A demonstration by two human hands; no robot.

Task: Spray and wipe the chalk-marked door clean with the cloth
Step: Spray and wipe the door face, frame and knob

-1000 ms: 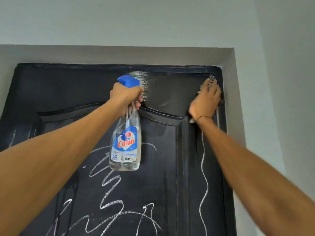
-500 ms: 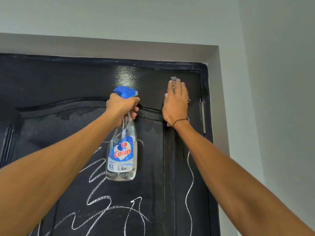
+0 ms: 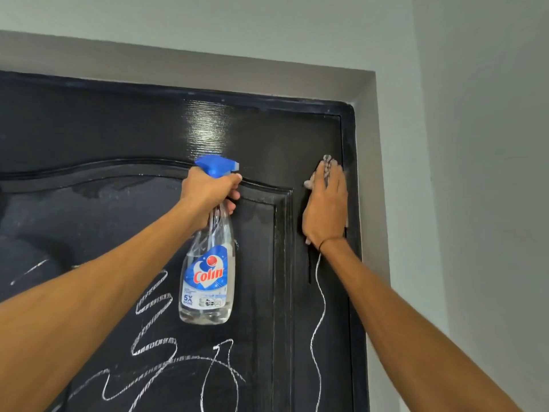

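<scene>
Filling most of the view, the black door (image 3: 124,135) shows a glossy wet-looking patch near its top edge, w/ the upper band looking free of chalk. Chalk marks (image 3: 154,325) cover the centre panel lower down, and a wavy chalk line (image 3: 319,307) runs down the right stile below the wrist, so most of the job looks undone.

Spray bottle (image 3: 209,278) hangs in front of the panel, clear liquid partway up, blue trigger head at top pointing right. Left hand (image 3: 208,188) is curled tight round its neck, fingers wrapped at the trigger.

Right hand (image 3: 326,203) lies flat, fingers straight and together, pressing the cloth (image 3: 326,165) against the door's right stile near the top corner. Only a scrap of cloth shows past the fingertips and by the thumb; rest is hidden under the palm.

Risks, as I judge them:
- Cloth is bunched small under the palm, so bare skin may rub wet chalk and smear it instead of lifting it.
- Nozzle aims toward the right hand; a squeeze now prob wets hand and cloth, not chalk.
- Wet door + flat palm = slip; the cloth could slide out and drop.
- Liquid may run down into the chalk below and streak it.
- Arms are raised high; bottle grip could tire.
</scene>
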